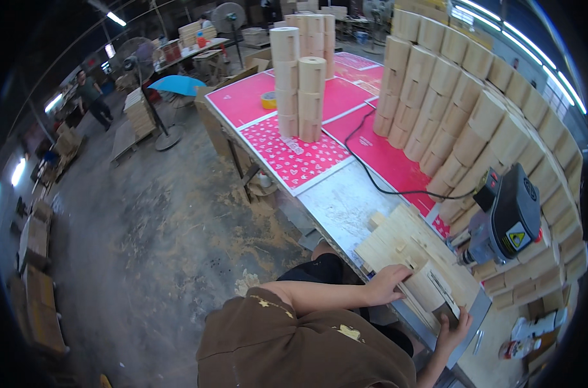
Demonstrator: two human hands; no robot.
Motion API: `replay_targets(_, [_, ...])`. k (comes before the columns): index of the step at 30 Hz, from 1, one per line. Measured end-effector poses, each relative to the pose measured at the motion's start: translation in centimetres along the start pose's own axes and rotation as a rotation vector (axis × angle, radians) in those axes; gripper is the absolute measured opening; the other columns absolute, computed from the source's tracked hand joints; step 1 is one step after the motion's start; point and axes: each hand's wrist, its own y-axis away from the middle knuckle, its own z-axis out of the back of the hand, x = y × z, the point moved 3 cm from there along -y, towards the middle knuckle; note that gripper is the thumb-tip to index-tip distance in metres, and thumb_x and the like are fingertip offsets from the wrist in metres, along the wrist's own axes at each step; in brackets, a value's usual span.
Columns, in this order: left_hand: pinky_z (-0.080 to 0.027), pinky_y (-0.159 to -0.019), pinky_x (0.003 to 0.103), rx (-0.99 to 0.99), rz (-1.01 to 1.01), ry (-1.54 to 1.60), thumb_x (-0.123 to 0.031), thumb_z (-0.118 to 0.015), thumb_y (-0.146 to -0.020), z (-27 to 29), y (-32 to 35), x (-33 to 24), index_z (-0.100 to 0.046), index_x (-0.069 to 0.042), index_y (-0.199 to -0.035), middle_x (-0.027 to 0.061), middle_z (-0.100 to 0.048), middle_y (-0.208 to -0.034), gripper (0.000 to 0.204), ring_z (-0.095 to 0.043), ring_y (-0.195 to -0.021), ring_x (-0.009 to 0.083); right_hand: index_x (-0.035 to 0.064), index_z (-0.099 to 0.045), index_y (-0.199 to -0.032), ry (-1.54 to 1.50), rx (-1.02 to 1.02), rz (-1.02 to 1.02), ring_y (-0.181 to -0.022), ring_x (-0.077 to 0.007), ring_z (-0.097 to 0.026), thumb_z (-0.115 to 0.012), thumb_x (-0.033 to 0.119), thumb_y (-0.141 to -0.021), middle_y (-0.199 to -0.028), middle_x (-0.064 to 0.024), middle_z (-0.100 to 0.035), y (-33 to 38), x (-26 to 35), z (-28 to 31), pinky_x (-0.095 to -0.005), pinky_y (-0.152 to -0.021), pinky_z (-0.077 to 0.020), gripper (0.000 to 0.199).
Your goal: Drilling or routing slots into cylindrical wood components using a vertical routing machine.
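Holding: I read both hands as set on one pale wooden box piece (429,288) at about 5 o'clock in the head view, on the near edge of the desk (345,200).
Left hand (387,284): fingers lie flat and closed down against the piece's near side, pressing, not wrapped round it.
Right hand (454,326): fingers curl over the piece's lower corner; how tightly, I cannot tell.
Step in hand: my judgement is that the piece is being steadied and lined up against the flat stack of wooden panels (404,239) just at its 11 o'clock.
Next move calls for: a firm two-sided hold and square alignment before anything shifts; the grey machine (507,223) stands near at 2 o'clock.
Surroundings: wooden cylinders are stacked upright (300,84) at 12 o'clock and banked as a wall (475,103) at 1 o'clock; a black cable (378,184) crosses red patterned sheets (294,155).
Hidden: the piece's far face, the right palm and the machine's working end are cut off or blurred.
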Motion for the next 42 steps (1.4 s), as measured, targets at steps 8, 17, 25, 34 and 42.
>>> replay_targets(8, [-0.031,-0.089,0.041,0.058,0.114,-0.229,-0.019,-0.08,-0.053,-1.7,-5.0,0.5,-0.051,-0.012,-0.121,0.0052,-0.054,-0.101,0.074,-0.049,-0.102,0.024,-0.001,-0.054,-0.107,0.026,-0.029,0.03,-0.089,-0.0304,-0.051,-0.071,-0.006,-0.062,-0.097,-0.0136,-0.048,-5.1,-4.5,-1.2,-0.0352,-0.081,-0.0423,0.048])
replay_targets(17, [-0.029,-0.081,0.039,0.026,-0.014,-0.271,-0.025,-0.083,-0.047,1.0,-6.0,3.9,-0.059,-0.017,-0.098,-0.0012,-0.057,-0.088,0.057,-0.049,-0.095,0.0214,0.0052,-0.053,-0.114,0.009,0.05,0.023,-0.098,-0.033,-0.049,-0.071,-0.006,-0.061,-0.102,-0.0143,-0.049,-6.1,-2.4,-3.3,-0.0356,-0.087,-0.0402,0.056])
replay_targets(25, [-0.03,-0.083,0.039,0.128,-0.016,-0.221,-0.027,-0.079,-0.056,1.4,-6.1,5.1,-0.06,-0.018,-0.104,-0.0016,-0.054,-0.087,0.053,-0.049,-0.095,0.0211,-0.0063,-0.028,-0.135,-0.255,-0.164,-0.151,-0.127,-0.0341,-0.033,-0.071,0.017,-0.076,-0.137,-0.0234,-0.033,-1.2,-6.4,-6.3,-0.0411,-0.105,-0.027,0.077])
replay_targets(34, [-0.03,-0.082,0.039,0.143,-0.034,-0.176,-0.026,-0.078,-0.058,1.1,-5.8,5.2,-0.061,-0.016,-0.1,0.0011,-0.054,-0.088,0.047,-0.05,-0.096,0.0221,-0.0125,-0.02,-0.135,0.236,-0.12,-0.212,-0.125,-0.0423,-0.035,-0.076,0.028,-0.071,-0.134,-0.0321,-0.033,-0.3,-2.1,-6.7,-0.0418,-0.104,-0.0285,0.094])
replay_targets(42, [-0.029,-0.082,0.04,0.129,-0.097,-0.205,-0.028,-0.079,-0.058,0.5,-6.3,5.6,-0.061,-0.016,-0.101,0.0017,-0.054,-0.088,0.049,-0.05,-0.096,0.0224,-0.0105,-0.024,-0.135,0.206,-0.176,-0.173,-0.124,-0.0388,-0.037,-0.074,0.029,-0.074,-0.135,-0.0285,-0.035,-0.9,-3.9,-7.2,-0.0397,-0.105,-0.0289,0.088])
